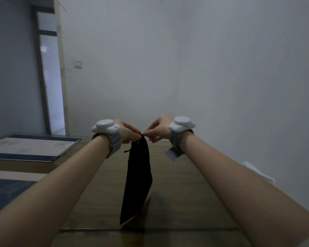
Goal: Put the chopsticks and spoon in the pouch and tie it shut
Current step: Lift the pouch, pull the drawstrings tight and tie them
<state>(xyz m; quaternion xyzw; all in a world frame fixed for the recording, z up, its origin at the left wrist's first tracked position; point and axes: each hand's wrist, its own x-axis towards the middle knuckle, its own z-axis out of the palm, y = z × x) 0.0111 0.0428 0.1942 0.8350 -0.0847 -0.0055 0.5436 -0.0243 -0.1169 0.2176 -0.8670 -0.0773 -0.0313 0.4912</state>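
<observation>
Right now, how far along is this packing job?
Nearly finished, it seems. No chopsticks or spoon lie loose on the table, so they are probably inside the black pouch, though that is hidden. The left hand and right hand pinch the drawstring at its gathered mouth. The knot looks unfinished.

Both arms outstretched, left hand [128,133] and right hand [158,130] pinched, fingertips meeting
</observation>
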